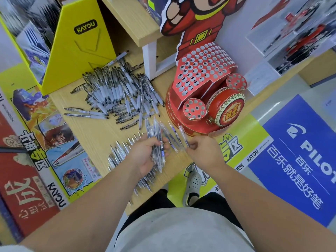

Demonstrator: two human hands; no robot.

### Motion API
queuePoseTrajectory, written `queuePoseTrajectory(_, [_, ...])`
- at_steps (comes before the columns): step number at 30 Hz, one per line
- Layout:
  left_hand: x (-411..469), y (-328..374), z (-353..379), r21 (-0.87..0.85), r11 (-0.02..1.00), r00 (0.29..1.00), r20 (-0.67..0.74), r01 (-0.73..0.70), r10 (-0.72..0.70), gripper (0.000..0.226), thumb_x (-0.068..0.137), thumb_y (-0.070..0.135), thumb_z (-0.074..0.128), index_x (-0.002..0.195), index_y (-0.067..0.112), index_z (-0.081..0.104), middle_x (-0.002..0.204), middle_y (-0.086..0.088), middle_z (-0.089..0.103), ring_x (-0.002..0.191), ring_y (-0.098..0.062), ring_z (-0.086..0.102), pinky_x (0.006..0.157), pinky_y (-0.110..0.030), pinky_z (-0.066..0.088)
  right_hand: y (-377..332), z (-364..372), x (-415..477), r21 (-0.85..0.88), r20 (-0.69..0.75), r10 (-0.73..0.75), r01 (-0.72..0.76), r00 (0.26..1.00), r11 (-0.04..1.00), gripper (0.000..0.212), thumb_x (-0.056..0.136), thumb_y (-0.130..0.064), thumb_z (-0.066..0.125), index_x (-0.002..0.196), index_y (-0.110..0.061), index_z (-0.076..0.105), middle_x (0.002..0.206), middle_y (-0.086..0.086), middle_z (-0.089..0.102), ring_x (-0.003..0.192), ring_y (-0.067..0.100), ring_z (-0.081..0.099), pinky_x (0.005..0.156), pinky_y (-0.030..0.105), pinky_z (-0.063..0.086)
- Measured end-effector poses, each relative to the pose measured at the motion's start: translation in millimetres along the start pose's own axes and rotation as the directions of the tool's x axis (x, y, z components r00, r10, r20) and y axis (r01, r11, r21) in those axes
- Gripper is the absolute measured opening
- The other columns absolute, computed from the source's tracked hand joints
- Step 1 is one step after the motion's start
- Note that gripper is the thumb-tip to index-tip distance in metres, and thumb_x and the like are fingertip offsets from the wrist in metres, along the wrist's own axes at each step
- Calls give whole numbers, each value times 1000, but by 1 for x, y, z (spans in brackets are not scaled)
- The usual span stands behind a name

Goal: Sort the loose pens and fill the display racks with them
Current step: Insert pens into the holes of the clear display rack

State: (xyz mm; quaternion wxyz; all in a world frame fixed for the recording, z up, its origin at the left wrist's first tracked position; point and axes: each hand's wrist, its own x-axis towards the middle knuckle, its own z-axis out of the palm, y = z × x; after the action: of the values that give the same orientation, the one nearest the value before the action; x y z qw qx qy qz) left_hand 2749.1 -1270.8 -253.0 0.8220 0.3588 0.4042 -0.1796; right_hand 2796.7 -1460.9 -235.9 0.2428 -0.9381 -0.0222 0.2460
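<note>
Now left hand (145, 155) grips a pen bundle (154, 131) — axes fanned toward the red rack (195, 96); right hand (201, 151) pinches one pen (183, 134).

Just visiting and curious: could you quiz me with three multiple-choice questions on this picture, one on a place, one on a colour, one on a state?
1. The red display rack stands where from the big pen pile? A left; B right; C beneath.
2. The KAYOU stand is: A yellow; B green; C black.
3. The left hand is: A open, empty; B holding a bunch of pens; C an empty fist.
Answers: 1 B, the rack sits right of the pile; 2 A, its panels are yellow; 3 B, its fingers curl round fanned pens.
</note>
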Motion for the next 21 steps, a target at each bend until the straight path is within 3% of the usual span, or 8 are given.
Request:
queuePoseTrajectory(3, [3,-1,7,-20,1000,1000,16,-14,15,42,89,-8,51,130,-3,49,95,-19,70,74,-29,65,63,-42,54,-22,-12,-11,264,-19,-34,37,999,964,16,82,-25,79,97,-24,75,73,-14,66,66,-4,59,62,17,44])
queuePoseTrajectory(5, [3,-1,13,-13,1000,999,26,-21,22,29,91,5,62,118,1,56,104,-22,70,78,-31,68,68,-43,55,-34,-16,-13,348,16,-43,35,999,937,21,81,-24,82,99,-26,71,75,-11,68,61,-9,57,57,7,39])
queuePoseTrajectory(7, [2,0,17,3,1000,998,52,-18,18,49,84,28,76,123,2,60,115,-25,68,91,-35,70,75,-45,58,-44,-16,-13,346,19,-83,72,996,935,19,79,-23,83,92,-25,69,74,-10,68,62,-10,57,57,6,40])
queuePoseTrajectory(9, [1,1,20,-10,1000,997,75,-22,23,76,78,34,83,140,3,51,122,-24,68,104,-37,70,79,-45,59,-50,-14,-13,339,12,-131,119,991,933,17,77,-20,85,85,-24,70,73,-10,67,63,-6,58,60,7,42])
queuePoseTrajectory(11, [3,1,19,-35,998,997,58,-45,47,75,84,24,80,145,1,44,110,-19,73,97,-33,73,72,-41,60,-52,-10,-13,366,26,-176,155,984,918,14,77,-19,85,83,-21,73,72,-8,68,62,-3,57,61,9,44])
queuePoseTrajectory(13, [4,1,15,-43,997,998,26,-57,58,54,90,16,72,136,-1,50,93,-13,72,82,-28,73,65,-38,59,-49,-6,-11,377,26,-191,167,981,911,6,81,-20,82,82,-20,75,72,-5,69,61,0,56,60,13,45])
queuePoseTrajectory(17, [1,4,0,-87,994,997,-7,-71,71,23,95,11,65,117,9,63,80,-6,67,67,-19,63,61,-35,55,-25,3,1,130,-89,-48,60,995,990,11,90,-25,69,97,-19,77,82,-9,71,78,10,65,70,27,52])
queuePoseTrajectory(21, [-2,4,-18,-111,990,995,-49,-87,81,26,92,11,67,118,11,64,83,-5,67,69,-19,63,65,-37,52,-6,19,12,-208,-72,16,-30,997,978,16,92,-31,63,95,-20,73,84,0,73,82,25,68,66,32,53])
